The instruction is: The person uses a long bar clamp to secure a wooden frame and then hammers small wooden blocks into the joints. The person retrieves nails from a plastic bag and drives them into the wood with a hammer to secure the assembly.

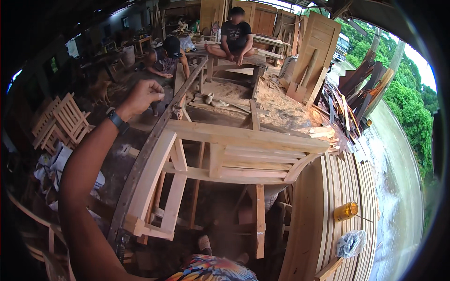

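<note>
My left hand (144, 97) is raised on the left, a dark watch on its wrist. Its fingers are curled closed; anything small between them cannot be made out. Just right of the hand runs a long dark bar with holes (150, 136), which looks like a bar clamp. Against it lies a pale, unfinished wooden furniture frame (201, 131), with a slatted panel (255, 161) on its right and an open rectangular end (173, 201) on its left. The hand hovers apart from both. My right hand is out of view.
One person (171, 51) crouches near the bar's far end; another (236, 37) sits cross-legged on a wooden bench. Long planks (335, 187) at right carry an amber jar (346, 211) and a plastic bag (350, 243). Slatted chair parts (70, 117) stand left. Scrap wood (337, 105) lies beyond.
</note>
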{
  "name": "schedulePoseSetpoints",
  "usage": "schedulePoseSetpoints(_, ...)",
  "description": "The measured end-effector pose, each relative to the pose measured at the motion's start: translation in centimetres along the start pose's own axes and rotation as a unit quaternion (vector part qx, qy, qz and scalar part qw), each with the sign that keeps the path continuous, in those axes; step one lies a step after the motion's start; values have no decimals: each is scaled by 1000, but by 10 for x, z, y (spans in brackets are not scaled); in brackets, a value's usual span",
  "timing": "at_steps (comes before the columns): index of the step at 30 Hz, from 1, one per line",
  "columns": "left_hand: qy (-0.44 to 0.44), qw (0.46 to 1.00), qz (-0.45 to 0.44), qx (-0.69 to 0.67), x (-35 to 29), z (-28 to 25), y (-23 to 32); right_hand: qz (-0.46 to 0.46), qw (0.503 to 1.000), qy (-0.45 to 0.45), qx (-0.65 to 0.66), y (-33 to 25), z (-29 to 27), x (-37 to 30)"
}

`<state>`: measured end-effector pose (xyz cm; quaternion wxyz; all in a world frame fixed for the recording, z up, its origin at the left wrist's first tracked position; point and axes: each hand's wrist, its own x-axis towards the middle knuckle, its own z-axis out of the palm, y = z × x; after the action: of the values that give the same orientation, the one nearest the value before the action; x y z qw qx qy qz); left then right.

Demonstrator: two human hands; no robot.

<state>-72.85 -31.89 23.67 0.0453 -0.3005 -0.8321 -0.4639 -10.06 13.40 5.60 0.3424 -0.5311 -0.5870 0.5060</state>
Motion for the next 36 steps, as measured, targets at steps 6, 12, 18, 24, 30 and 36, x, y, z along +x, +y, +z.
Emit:
schedulePoseSetpoints(6, 9, 996, -32, -82, -14, 14, -40, -3, 1000, -2, 2, -14, 27, -16)
schedulePoseSetpoints(12, 22, 995, -26, -93, -16, 34, -27, -3, 998, -60, 28, -15, 56, -10)
schedulePoseSetpoints(18, 20, 998, -48, -31, -23, 42, -33, 4, 979, -191, 69, -18, 114, 14)
schedulePoseSetpoints(24, 70, 995, -47, -61, -24, 52, -29, -6, 958, -283, 53, -49, 164, 34)
schedulePoseSetpoints(30, 99, 988, 18, 120, -23, 60, -17, -6, 931, -362, 54, -66, 195, 55)
schedulePoseSetpoints(36, 26, 993, -93, 67, -20, 59, -17, -58, 890, -451, 30, -76, 218, 61)
